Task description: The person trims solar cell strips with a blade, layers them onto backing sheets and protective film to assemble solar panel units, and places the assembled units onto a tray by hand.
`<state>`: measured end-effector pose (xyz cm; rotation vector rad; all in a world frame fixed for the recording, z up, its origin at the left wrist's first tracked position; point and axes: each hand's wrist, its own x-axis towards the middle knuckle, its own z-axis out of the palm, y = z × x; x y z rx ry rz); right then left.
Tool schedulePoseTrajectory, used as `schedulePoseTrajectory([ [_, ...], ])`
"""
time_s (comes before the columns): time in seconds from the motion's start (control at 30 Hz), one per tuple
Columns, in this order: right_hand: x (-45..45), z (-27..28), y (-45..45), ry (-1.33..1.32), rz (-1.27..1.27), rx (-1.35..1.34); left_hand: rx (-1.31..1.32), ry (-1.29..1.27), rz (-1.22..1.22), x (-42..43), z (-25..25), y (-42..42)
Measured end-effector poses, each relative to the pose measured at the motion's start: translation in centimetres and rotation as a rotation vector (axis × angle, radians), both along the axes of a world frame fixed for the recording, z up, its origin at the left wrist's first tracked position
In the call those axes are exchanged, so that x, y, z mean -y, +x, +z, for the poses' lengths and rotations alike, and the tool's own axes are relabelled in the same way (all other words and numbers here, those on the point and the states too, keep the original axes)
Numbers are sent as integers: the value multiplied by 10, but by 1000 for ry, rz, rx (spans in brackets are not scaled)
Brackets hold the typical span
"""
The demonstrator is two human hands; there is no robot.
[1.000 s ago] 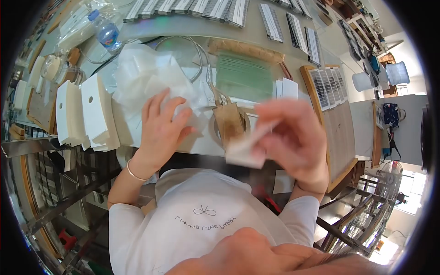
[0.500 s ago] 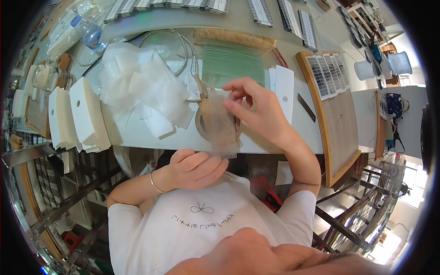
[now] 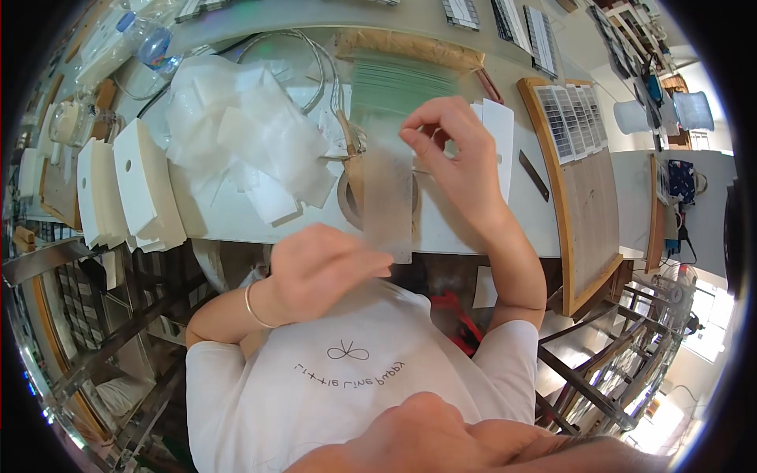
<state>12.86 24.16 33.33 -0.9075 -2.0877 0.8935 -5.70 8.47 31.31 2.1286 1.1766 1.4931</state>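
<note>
A thin translucent strip (image 3: 386, 206) hangs upright between my hands, blurred by motion, over a roll of brown tape (image 3: 347, 197) at the table's front edge. My right hand (image 3: 461, 154) is closed in a pinch at the strip's upper right corner. At its lower end is my left hand (image 3: 319, 268), smeared by motion, fingertips by the strip's edge; whether it grips the strip cannot be made out. Behind the strip lies a green sheet of fine strands (image 3: 402, 83), with a brown-wrapped bar (image 3: 410, 49) along its far side.
Crumpled translucent sheets (image 3: 244, 118) lie left of the strip. Stacks of cream cards with holes (image 3: 142, 181) stand farther left, near a plastic bottle (image 3: 154, 49). On the right are white cards (image 3: 497, 150), a metal ruler (image 3: 534, 175) and a wood-framed board (image 3: 587, 205).
My right hand has moved slightly right and up, and its fingertips have come together. The left hand has risen and straightened its fingers. The strip now hangs more stretched out.
</note>
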Motion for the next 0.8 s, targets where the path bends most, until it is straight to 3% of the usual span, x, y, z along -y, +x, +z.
schedulePoseTrajectory([
  [0.1, 3, -15, -1, -7, 39, 45, -336, 220, 72, 5, -17, 13],
  [0.3, 8, -17, -1, -56, 10, 40, -363, 341, 106, 9, -27, 10],
  [0.6, 9, -13, -5, -65, -10, 83, -310, 290, 74, 5, -27, 7],
  [0.7, 1, 14, -2, 103, -105, -12, -308, 214, 0, 4, -21, 0],
  [0.8, -67, 65, 25, 502, -278, 230, -281, 167, -27, 3, -19, -1],
])
